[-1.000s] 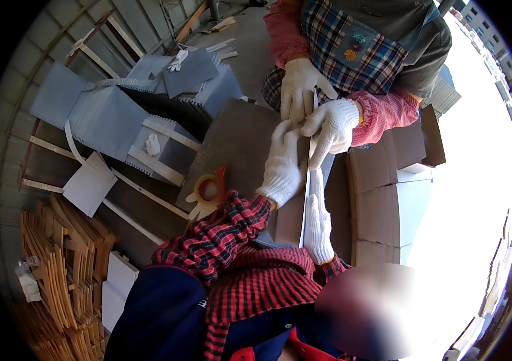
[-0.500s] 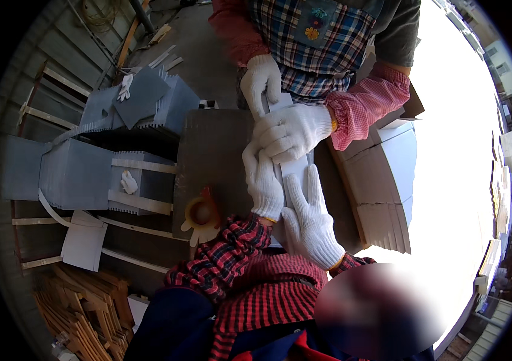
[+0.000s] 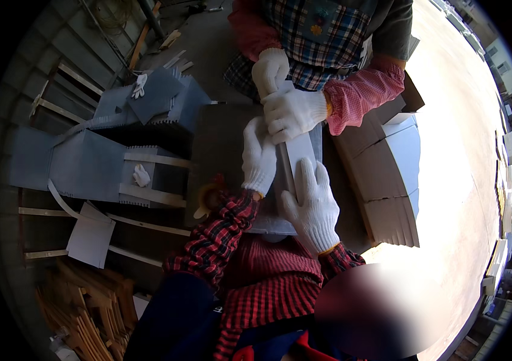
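Note:
A narrow, folded grey-white sheet piece [image 3: 301, 150] lies lengthwise in front of me on the worktable, over a grey sheet [image 3: 272, 224]. My left hand [image 3: 259, 159], in a white knit glove, rests along its left side with fingers stretched forward. My right hand [image 3: 313, 210], also gloved, lies on the piece's near right part, fingers extended. Across from me, a co-worker's gloved hand [image 3: 295, 113] presses over the far part of the piece, close to my left fingertips. The co-worker's other gloved hand [image 3: 269, 71] is closed at the far end.
A tape roll [image 3: 211, 198] sits beside my left forearm on the dark worktable [image 3: 223, 135]. Stacked grey sheets [image 3: 84, 162] stand to the left, with a loose glove [image 3: 141, 175] on them. White folded cartons [image 3: 382, 180] stand to the right. Brown cardboard pieces [image 3: 96, 307] lean at lower left.
My left hand has shifted left, and its fingers now extend forward. My right hand stays on the piece. The co-worker's far hand has closed near the far end. The whole view has shifted slightly.

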Demonstrator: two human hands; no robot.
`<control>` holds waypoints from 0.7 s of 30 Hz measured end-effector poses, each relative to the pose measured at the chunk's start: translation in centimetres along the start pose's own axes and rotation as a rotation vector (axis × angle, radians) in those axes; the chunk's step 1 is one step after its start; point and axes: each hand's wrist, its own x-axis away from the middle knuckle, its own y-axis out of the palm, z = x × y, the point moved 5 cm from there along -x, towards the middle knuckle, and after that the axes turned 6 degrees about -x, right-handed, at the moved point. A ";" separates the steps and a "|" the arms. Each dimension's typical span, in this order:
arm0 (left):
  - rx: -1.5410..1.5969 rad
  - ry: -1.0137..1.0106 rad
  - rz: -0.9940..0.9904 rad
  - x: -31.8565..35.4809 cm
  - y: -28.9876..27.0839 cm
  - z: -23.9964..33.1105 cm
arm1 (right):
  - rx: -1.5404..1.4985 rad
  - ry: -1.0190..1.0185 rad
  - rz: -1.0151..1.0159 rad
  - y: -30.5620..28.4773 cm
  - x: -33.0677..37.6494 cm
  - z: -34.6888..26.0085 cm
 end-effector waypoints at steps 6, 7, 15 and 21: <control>-0.796 1.283 -0.056 1.5 -3.6 8.2 | -0.046 -0.060 0.021 0.6 0.4 0.4; -0.848 1.382 -0.148 1.8 -3.0 8.8 | -0.056 -0.054 0.023 0.5 0.4 0.2; -0.894 1.506 -0.711 -0.2 2.1 9.2 | -0.020 -0.025 0.042 1.1 0.2 0.2; -0.860 1.640 -0.833 -0.4 2.8 9.4 | 0.034 -0.039 0.126 1.0 0.4 -0.4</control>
